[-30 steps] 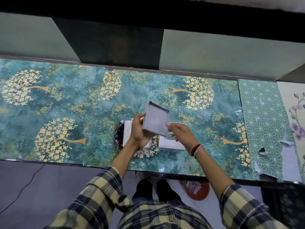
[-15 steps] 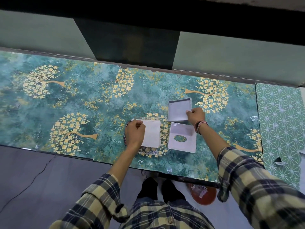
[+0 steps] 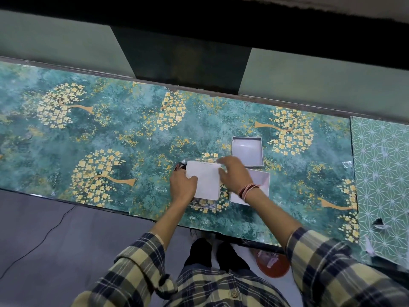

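Green tree-patterned table (image 3: 110, 140): shallow grey tray (image 3: 247, 151), white sheet (image 3: 261, 180) just beside it, white card (image 3: 204, 182) over a shiny packet (image 3: 204, 206).

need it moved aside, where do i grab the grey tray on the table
Pinch the grey tray by its right-side wall, from above: it lies flat, open side up, so probably only the thin rim offers a hold, clear of the white card.

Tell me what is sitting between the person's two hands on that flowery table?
A white card fills the stretch between the left hand and the right hand, each at one edge of it, as the head view shows.
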The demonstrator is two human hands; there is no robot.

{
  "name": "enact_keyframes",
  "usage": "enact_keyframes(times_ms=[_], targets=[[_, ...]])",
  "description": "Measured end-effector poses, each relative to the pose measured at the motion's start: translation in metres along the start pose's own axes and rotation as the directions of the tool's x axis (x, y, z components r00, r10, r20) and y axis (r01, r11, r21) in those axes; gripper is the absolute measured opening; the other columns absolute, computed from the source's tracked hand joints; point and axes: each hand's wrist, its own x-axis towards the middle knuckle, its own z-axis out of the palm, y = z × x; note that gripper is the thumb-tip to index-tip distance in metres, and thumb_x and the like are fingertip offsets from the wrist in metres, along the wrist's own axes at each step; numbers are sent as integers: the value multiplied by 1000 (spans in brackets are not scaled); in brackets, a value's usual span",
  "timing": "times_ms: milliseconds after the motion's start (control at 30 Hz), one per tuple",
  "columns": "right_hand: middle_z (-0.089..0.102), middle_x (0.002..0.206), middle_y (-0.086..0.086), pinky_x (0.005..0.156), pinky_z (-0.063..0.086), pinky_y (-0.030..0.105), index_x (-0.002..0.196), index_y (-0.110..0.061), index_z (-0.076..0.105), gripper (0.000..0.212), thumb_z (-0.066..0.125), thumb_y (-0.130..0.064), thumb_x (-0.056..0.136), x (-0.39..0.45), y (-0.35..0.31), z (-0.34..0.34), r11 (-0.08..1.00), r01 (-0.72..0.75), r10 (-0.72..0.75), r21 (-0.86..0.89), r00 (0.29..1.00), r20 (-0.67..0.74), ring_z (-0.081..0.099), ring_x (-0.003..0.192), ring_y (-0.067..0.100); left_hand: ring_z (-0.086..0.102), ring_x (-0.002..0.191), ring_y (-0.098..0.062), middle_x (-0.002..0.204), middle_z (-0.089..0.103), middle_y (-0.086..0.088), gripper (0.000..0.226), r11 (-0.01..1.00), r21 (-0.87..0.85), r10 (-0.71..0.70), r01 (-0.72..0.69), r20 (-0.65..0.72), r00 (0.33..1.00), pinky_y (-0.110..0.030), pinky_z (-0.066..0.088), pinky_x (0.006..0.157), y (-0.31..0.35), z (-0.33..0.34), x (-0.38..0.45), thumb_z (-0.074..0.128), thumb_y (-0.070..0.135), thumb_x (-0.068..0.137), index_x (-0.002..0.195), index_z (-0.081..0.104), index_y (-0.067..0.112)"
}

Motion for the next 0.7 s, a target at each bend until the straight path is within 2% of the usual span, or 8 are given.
enact_keyframes(times_ms=[67, 133, 200, 300, 367, 467, 600, 700], targets=[[66, 127, 16, 104, 48, 46, 128, -7, 66, 34, 54, -13, 96, -4, -9, 18, 980, 109, -86, -168, 987, 136, 55, 123, 36, 63, 69, -27, 87, 68, -15, 16, 1000, 21, -18, 17, 26, 1000, -32, 43, 46, 0, 0, 5, 65, 20, 77, 78, 62, 4], [62, 124, 17, 96, 50, 46, 124, -5, 65, 32, 53, -15, 96, -5, -9, 31, 936, 149, -79, -319, 972, 222, 54, 118, 38, 66, 77, -31, 88, 62, -11, 25, 999, 28, -47, 45, 70, 996, -42, 56, 58, 5, -4, 4, 69, 21, 79, 91, 62, 0], [58, 123, 18, 91, 48, 44, 119, -3, 65, 27, 54, -13, 95, -6, -7, 37, 916, 146, -59, -373, 970, 235, 53, 115, 38, 61, 77, -29, 87, 53, -7, 28, 996, 32, -81, 78, 135, 987, -39, 51, 60, 7, -6, 6, 72, 21, 84, 95, 55, 1], [58, 123, 18, 92, 47, 43, 118, -3, 65, 26, 55, -9, 95, -6, -4, 43, 912, 143, -64, -383, 975, 211, 54, 113, 38, 58, 74, -25, 96, 62, -14, 31, 996, 12, -90, 89, 184, 979, -32, 41, 54, 4, -5, 16, 75, 25, 85, 93, 54, 5], [57, 124, 19, 92, 46, 43, 119, -2, 64, 26, 54, -6, 95, -7, -1, 46, 919, 140, -67, -368, 977, 204, 54, 114, 38, 55, 69, -21, 92, 59, -11, 34, 995, -19, -92, 98, 199, 976, -30, 35, 51, 2, -4, 23, 77, 30, 86, 92, 55, 5], [55, 127, 19, 92, 47, 41, 121, -2, 61, 27, 52, -5, 95, -7, 3, 49, 932, 130, -58, -339, 975, 214, 52, 118, 38, 61, 73, -24, 94, 63, -11, 47, 986, -65, -133, 152, 232, 963, -31, 40, 53, -2, -1, 30, 80, 41, 83, 96, 59, 1], [56, 126, 18, 93, 50, 43, 122, -4, 61, 29, 53, -4, 94, -6, 5, 48, 945, 114, -44, -305, 973, 227, 53, 117, 38, 71, 94, -35, 108, 72, -16, 80, 965, -148, -170, 218, 282, 944, -45, 62, 72, -8, 8, 39, 85, 60, 59, 112, 68, 3], [57, 122, 19, 90, 52, 45, 124, -4, 61, 33, 52, -4, 93, -7, 5, 49, 956, 102, -39, -277, 974, 223, 54, 114, 38, 68, 105, -36, 120, 69, -15, 109, 961, -155, -185, 229, 256, 949, -53, 64, 81, -42, 44, 73, 82, 76, 33, 119, 64, 13]])
